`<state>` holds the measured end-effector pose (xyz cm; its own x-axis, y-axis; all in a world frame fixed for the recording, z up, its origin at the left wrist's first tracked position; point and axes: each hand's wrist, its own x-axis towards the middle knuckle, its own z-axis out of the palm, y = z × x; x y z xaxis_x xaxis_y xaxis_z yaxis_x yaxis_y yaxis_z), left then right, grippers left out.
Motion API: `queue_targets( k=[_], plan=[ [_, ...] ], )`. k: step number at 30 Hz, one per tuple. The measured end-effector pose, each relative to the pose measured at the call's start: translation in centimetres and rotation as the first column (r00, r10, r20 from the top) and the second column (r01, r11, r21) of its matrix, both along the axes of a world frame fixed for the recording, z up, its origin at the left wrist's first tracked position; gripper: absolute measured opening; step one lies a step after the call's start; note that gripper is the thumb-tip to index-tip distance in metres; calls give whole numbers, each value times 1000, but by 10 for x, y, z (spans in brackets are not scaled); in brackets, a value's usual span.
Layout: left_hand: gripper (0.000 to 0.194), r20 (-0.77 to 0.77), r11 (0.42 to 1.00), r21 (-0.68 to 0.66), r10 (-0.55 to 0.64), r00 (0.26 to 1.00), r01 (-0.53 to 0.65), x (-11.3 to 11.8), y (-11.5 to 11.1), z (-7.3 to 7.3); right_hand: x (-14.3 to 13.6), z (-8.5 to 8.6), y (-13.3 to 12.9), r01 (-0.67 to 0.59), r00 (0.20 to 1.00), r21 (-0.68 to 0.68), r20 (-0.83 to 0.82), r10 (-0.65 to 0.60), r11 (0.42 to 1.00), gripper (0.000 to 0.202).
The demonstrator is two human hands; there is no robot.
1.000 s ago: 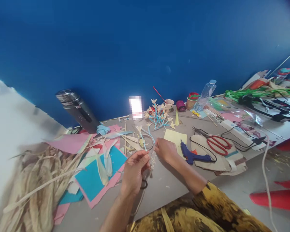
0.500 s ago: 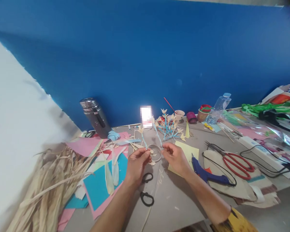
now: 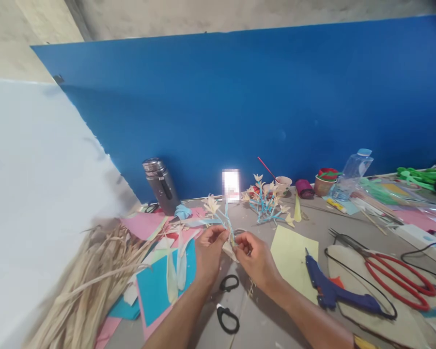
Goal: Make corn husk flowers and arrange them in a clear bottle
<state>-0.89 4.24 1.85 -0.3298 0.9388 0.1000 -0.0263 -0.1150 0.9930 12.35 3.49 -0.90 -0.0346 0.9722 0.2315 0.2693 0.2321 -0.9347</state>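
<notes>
My left hand [image 3: 211, 252] and my right hand [image 3: 256, 257] meet over the middle of the table, fingertips nearly touching. Between them they pinch light-blue wrapped craft flower stems [image 3: 228, 220], which lean up and away from me. A cream flower head [image 3: 211, 205] tops the left stem. Just behind my fingers lies a ring-shaped roll [image 3: 241, 231], partly hidden by my right hand. Below my hands, black-handled scissors [image 3: 228, 320] rest on the table, their blades hard to see. Beyond stands a bunch of cream flowers on blue stems [image 3: 267, 203].
Dried husks [image 3: 80, 286] and coloured sheets [image 3: 163, 286] cover the left side. A dark flask [image 3: 163, 189] stands by the blue wall. At right lie a blue glue gun [image 3: 334, 291], red-handled shears [image 3: 399, 276], a yellow sheet [image 3: 294, 257] and a power strip [image 3: 425, 247]. A plastic bottle [image 3: 350, 177] stands behind.
My hands have come closer together, bringing the two separate stems side by side. The ring-shaped roll is now behind my fingers rather than between my hands. The view has tilted up.
</notes>
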Motion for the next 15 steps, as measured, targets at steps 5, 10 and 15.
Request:
queue_targets(
  k=[5, 10, 15],
  plan=[
    [21, 165, 990, -64, -110, 980, 122, 4, 4, -13, -7, -15, 1, -38, 999, -55, -18, 37, 998, 4],
    [22, 154, 988, -61, -129, 980, 140, 3, 2, -19, -9, -18, 2, -84, 996, -65, -13, 83, 994, 5],
    [16, 19, 993, -83, -77, 997, 78, 1, 0, -21, -1, -7, 3, -75, 993, -43, -91, 71, 996, 10]
  ],
)
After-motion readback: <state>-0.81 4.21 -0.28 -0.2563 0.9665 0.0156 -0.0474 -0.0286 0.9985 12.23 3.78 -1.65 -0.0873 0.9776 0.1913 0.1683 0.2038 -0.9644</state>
